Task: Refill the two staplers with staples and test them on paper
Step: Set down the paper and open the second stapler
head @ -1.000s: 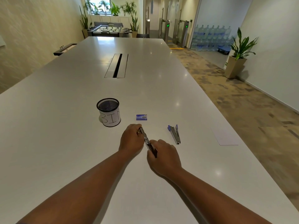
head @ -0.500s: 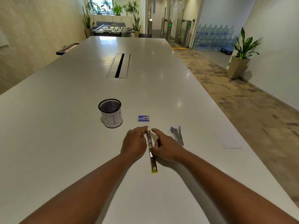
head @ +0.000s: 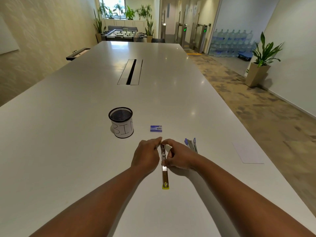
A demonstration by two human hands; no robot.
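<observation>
From the head view, the left hand [head: 146,155] and right hand [head: 179,156] flanked the far half of the yellow-tipped stapler [head: 164,170] — folded out flat, lengthwise on the white table [head: 68,151] — with fingers curled and pinching its sides, fingertips meeting at its far end. Just right lay the blue stapler [head: 191,145], its far end splayed, with the paper sheet [head: 248,153] near the table's right edge, and the staple box [head: 156,128] and mesh cup marked BIN [head: 121,122] sat just beyond the hands. Bare tabletop stretched far and left to a cable slot [head: 130,72], and patterned carpet [head: 256,108] ran along the right.
</observation>
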